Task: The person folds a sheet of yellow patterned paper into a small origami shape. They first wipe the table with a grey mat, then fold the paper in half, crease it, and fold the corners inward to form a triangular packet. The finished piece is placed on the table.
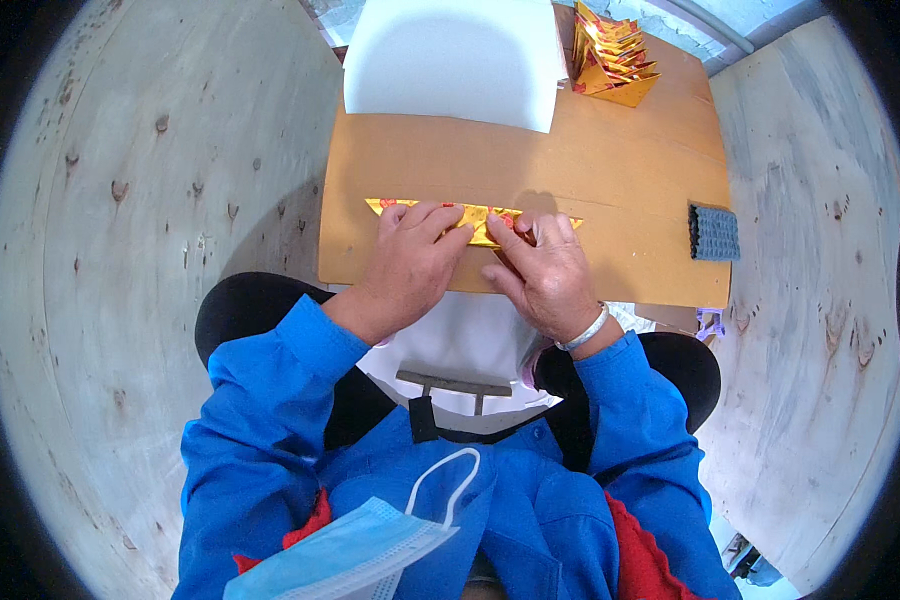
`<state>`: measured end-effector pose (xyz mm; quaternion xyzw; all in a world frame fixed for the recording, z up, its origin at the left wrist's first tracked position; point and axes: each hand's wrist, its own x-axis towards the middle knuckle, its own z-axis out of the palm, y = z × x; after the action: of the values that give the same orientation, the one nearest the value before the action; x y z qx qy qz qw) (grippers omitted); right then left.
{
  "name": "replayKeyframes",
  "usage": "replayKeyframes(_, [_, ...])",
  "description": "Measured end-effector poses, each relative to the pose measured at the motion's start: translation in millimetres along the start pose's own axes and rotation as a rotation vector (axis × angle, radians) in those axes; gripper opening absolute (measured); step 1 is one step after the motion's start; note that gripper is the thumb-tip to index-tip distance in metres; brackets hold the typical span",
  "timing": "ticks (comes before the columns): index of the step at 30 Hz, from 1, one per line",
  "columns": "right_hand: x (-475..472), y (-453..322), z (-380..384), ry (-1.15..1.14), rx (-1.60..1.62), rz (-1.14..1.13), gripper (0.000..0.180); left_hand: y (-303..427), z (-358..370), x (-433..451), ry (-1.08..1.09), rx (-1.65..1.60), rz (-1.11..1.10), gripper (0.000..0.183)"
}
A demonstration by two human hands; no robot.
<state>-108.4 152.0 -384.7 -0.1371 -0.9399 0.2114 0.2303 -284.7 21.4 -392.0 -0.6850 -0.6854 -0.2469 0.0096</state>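
Observation:
A long folded strip of shiny gold paper [482, 223] with red print lies crosswise near the front edge of a brown cardboard-topped table [435, 161]. Both its ends taper to points. My left hand [420, 247] rests on its left half, fingertips pressing along the strip. On the right half is my right hand [547, 262], its index finger on the paper and its thumb below the strip's lower edge. A silver bangle [586, 330] circles my right wrist. The hands partly hide the paper's folds.
White sheets [450, 67] lie at the table's back. A nested stack of folded gold paper pieces [615, 64] stands at the back right. A grey-blue textured pad [714, 232] lies by the right edge. Wooden panels [150, 187] flank the table. A blue face mask [345, 547] hangs below my view.

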Motion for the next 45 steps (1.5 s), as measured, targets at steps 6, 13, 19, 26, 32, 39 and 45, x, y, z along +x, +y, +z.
replayKeyframes(6, [-16,-20,1,-0.110,-0.178,0.019,0.079,-2,4,-2,0.024,0.021,0.015,0.027])
replayKeyframes(13, [-42,-19,-8,-0.136,-0.376,0.110,0.072,-3,6,-4,0.057,0.036,0.047,0.024])
replayKeyframes(19, [-53,-20,-18,-0.087,-0.482,0.130,0.051,-6,2,-4,0.029,-0.016,0.063,0.023])
replayKeyframes(26, [-34,-22,-35,-0.169,-0.448,0.191,0.034,-8,1,-5,0.017,-0.027,0.076,0.021])
replayKeyframes(32, [14,-18,-15,-0.174,-0.169,0.101,0.038,-7,4,-4,0.000,0.006,0.068,0.023])
replayKeyframes(39, [15,4,1,-0.238,-0.104,0.098,0.032,-6,4,-5,-0.025,0.047,0.077,0.029])
replayKeyframes(45, [12,17,10,-0.189,0.002,0.103,0.027,30,12,-12,0.083,0.064,0.178,0.047])
